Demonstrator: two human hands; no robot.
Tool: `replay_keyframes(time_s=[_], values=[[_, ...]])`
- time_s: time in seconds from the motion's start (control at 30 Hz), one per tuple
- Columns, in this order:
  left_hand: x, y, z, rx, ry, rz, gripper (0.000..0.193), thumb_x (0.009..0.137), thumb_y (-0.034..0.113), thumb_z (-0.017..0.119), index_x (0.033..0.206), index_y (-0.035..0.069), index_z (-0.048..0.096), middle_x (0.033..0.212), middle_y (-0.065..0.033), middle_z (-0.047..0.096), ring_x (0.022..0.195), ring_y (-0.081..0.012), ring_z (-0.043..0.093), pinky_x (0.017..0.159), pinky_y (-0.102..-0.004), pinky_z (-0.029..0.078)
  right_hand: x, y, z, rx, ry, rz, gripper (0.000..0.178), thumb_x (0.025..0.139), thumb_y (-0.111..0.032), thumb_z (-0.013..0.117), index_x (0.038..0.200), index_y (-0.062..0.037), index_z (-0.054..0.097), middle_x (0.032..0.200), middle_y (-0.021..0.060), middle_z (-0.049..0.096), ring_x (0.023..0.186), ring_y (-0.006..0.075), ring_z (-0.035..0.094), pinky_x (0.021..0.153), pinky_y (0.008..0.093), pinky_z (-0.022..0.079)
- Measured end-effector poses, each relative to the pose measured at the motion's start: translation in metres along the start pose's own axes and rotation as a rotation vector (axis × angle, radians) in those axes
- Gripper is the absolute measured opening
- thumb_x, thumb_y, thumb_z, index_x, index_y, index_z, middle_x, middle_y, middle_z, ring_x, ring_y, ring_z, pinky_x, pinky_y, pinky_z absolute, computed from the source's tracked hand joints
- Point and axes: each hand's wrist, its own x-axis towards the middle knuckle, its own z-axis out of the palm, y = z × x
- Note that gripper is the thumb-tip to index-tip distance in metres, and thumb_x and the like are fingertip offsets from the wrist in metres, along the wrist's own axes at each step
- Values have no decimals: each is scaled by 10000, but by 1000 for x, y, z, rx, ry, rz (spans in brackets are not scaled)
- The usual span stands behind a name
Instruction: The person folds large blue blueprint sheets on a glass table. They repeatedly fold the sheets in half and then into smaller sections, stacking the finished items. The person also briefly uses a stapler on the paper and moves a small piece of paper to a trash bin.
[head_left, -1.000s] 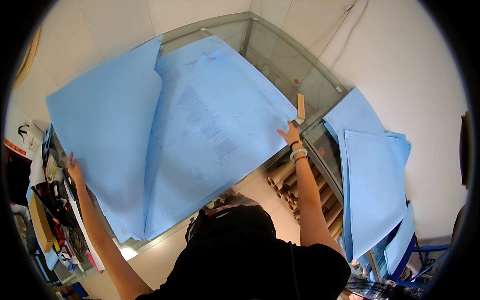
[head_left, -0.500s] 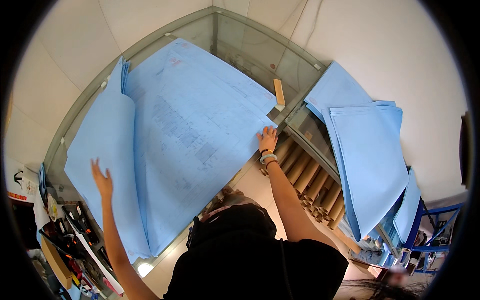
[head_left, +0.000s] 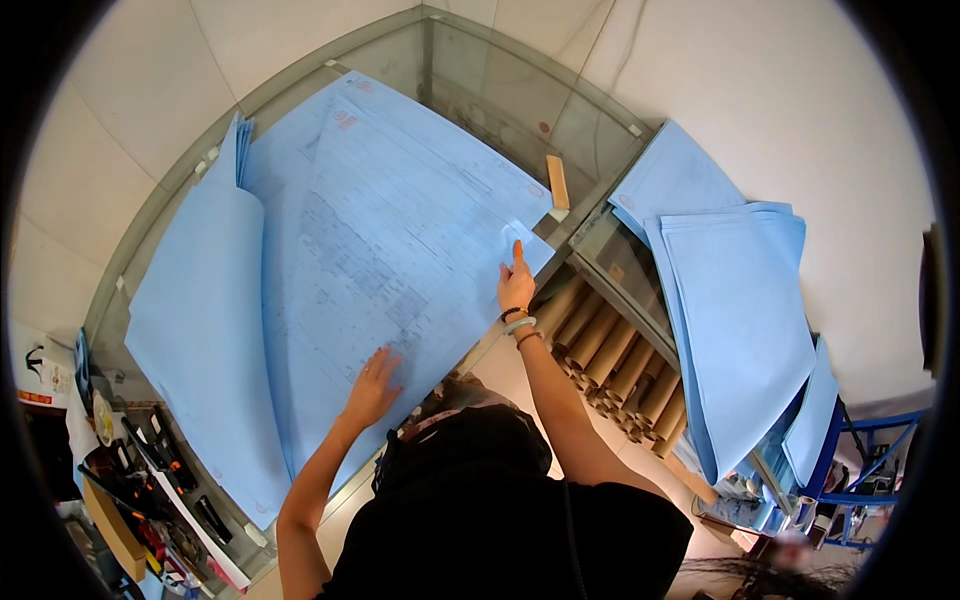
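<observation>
Large pale-blue printed drawing sheets [head_left: 400, 190] lie spread in a stack on a glass-topped table, with fine line drawings and small red stamps. Along their left side, a folded-over bundle of blue sheets [head_left: 200, 310] shows its plain back. My left hand [head_left: 374, 386] rests on the near part of the printed sheets, its fingers stretched out and slightly blurred. At the right corner, my right hand [head_left: 515, 288] pinches the top sheet, which bulges a little there. Something orange shows at one fingertip of this hand.
A tan strip [head_left: 557, 183] lies by the sheets' far right corner. More folded blue sheets [head_left: 740, 300] hang over a second glass surface at right. Brown cardboard tubes [head_left: 610, 350] are stacked below it. Tools and clutter [head_left: 150, 500] fill the lower left; a blue metal frame [head_left: 870, 460] stands lower right.
My left hand has moved right, from over the folded bundle onto the printed sheets. My right hand has shifted slightly left and closed from spread fingers to a pinch at the sheet's corner.
</observation>
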Motion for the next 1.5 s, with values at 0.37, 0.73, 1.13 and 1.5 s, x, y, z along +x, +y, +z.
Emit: replay_keyframes(time_s=[0.37,0.73,1.13,1.5], values=[[-5,15,37,108,14,21,649,792,217,716,1371,107,446,1482,-138,337,1375,-367,295,1104,-518,285,19,-6,-28,442,14,203,597,797,-92,712,1353,-44,501,567,44,580,494,137,550,535,287,479],[-16,1,40,149,67,-120,606,865,192,626,1417,109,389,1507,-141,301,1394,-369,260,1115,-555,225,5,59,-19,109,28,141,592,838,-32,647,1391,-42,434,1060,163,578,949,282,573,803,376,483],[-77,-69,-27,330,537,-801,647,934,249,540,1466,14,256,1539,-218,175,1428,-393,148,1129,-561,123,6,31,-29,-53,-179,-363,559,902,-155,598,1405,-25,390,1335,242,443,1217,415,420,1019,472,361],[-294,-104,-78,-11,924,-1659,759,938,519,461,1357,-107,374,1373,-331,400,1301,-437,378,1084,-420,305,-25,47,-7,-481,-341,-301,667,982,-406,417,1498,-49,192,1559,141,180,1440,332,151,1122,558,158]])
